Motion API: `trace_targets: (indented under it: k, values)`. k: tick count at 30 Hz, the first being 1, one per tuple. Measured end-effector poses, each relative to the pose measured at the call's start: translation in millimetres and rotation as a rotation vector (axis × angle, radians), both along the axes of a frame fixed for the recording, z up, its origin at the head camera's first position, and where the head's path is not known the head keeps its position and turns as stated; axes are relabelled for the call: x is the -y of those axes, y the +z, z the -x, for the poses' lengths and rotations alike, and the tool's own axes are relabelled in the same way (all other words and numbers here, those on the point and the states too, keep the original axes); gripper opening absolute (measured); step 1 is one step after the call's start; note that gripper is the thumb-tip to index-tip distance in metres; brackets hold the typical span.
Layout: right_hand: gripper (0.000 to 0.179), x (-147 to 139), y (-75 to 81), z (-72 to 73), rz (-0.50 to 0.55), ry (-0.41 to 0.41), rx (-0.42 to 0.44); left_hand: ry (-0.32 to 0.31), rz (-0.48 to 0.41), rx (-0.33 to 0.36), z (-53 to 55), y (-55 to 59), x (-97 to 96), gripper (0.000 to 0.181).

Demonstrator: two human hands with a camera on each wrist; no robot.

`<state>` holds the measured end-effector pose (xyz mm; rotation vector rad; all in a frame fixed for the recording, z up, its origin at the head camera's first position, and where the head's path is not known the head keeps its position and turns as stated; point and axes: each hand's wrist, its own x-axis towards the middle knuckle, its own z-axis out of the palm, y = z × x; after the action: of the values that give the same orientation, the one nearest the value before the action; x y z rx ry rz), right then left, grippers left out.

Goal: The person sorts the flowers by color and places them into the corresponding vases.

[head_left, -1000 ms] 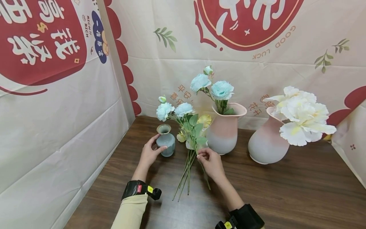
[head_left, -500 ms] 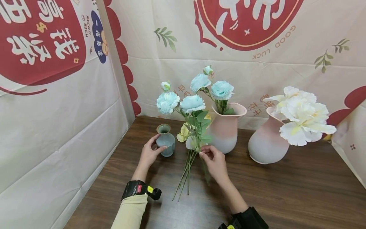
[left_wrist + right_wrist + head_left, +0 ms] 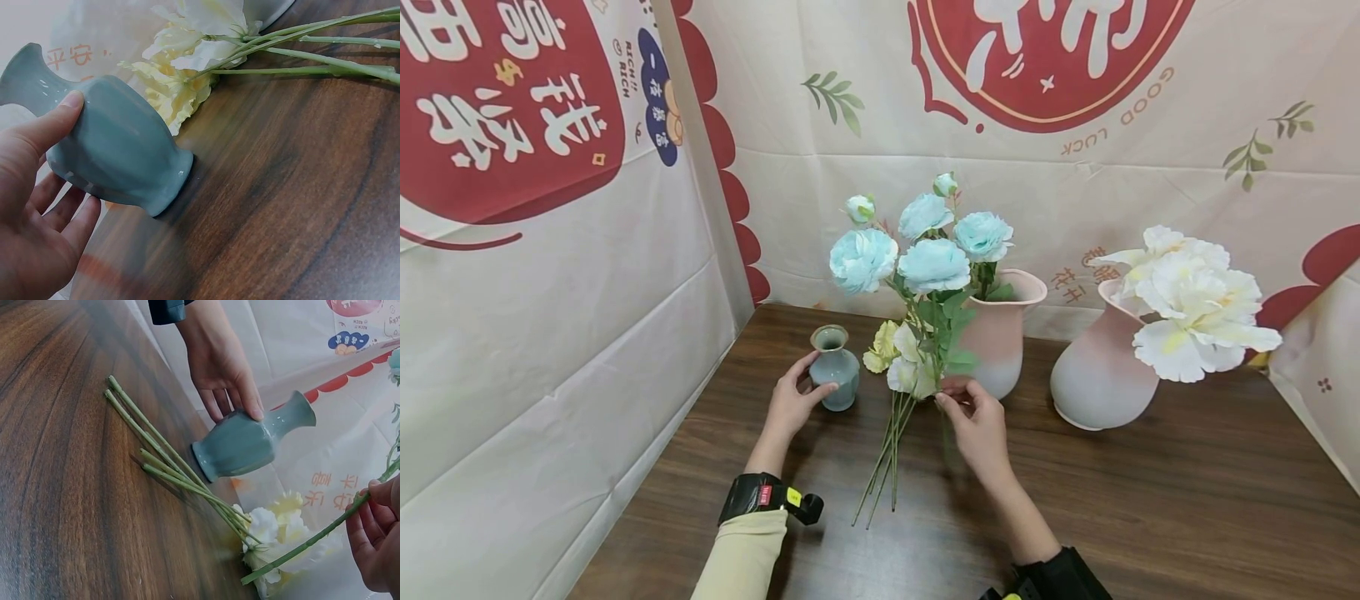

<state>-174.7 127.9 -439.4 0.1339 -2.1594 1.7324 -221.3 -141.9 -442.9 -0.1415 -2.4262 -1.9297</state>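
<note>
We note left hand (image 3: 792, 400) reaching in from near left, thumb across near side of small vase (image 3: 837, 375), fingers curved round its left side, gripping it; vase upright on table (image 3: 1150, 508), left of centre. Right hand (image 3: 981, 425) angled in from near right, thumb and fingertips closed in pinch on stem (image 3: 312, 539) of blue flowers (image 3: 934, 267). We see their heads raised, overlapping far pink vase (image 3: 1000, 342). Yellow-white flowers (image 3: 912, 367) lie between hands, stems toward near edge.
</note>
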Motion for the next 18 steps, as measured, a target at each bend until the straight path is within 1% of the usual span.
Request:
trace_targets:
  k: [4, 9, 15, 18]
  values:
    - [0.013, -3, 1.3, -0.2, 0.038, -0.017, -0.023, 0.008, 0.004, -0.004, 0.0, -0.1, -0.8, 0.067]
    - [0.013, -7, 1.7, 0.2, 0.038, -0.048, -0.050, 0.010, 0.002, -0.013, 0.1, -0.3, -1.0, 0.067]
    - [0.012, -11, 3.7, -0.6, 0.062, -0.062, -0.090, 0.014, 0.005, -0.015, -0.3, 0.4, -1.1, 0.066]
    - [0.013, -13, 5.0, -1.7, 0.061, -0.074, -0.096, 0.015, 0.004, -0.015, -0.4, 0.9, -1.1, 0.066]
